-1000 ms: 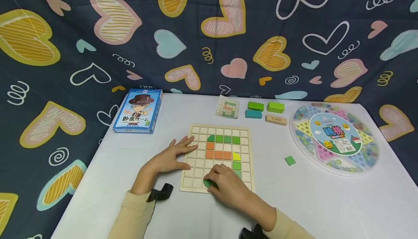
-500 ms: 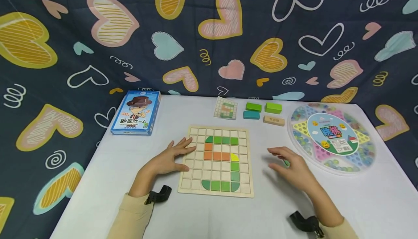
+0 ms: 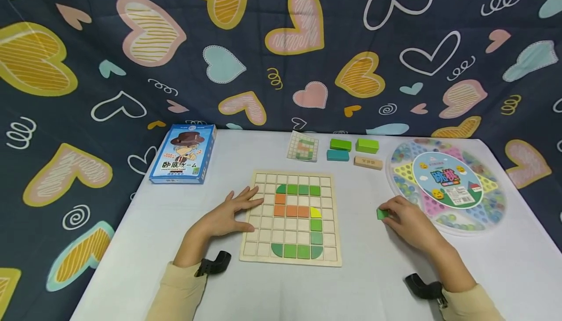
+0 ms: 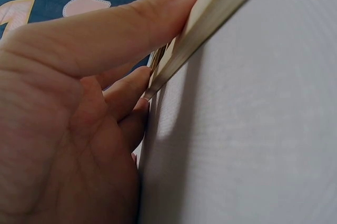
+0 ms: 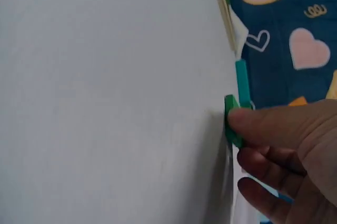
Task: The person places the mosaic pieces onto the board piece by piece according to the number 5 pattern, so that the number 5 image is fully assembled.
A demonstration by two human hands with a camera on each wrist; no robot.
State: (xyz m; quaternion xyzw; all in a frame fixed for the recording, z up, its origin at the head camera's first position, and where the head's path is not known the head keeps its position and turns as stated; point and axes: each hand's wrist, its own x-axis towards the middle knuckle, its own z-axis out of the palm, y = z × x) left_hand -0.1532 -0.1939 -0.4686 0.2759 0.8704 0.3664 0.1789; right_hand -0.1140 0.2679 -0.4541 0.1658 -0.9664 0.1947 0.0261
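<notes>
A wooden grid board lies on the white table with green, orange and yellow tiles set in its squares. Along its left edge rests my left hand, fingers spread and thumb apart, the fingertips on the rim. To the right of the board, my right hand pinches a green square tile between thumb and fingers. In the right wrist view that tile is tipped on edge, with the thumb over part of it. The left wrist view shows the left thumb lying against the board's edge.
A pattern card lies behind the board, beside two green blocks, a teal block and a wooden block. A round lidded marble game is at the right. A blue game box sits at the back left.
My right hand has let go of a rounded green tile in the board's bottom row, moved right, and picked at the loose green square, now pinched. The left hand stays on the board.
</notes>
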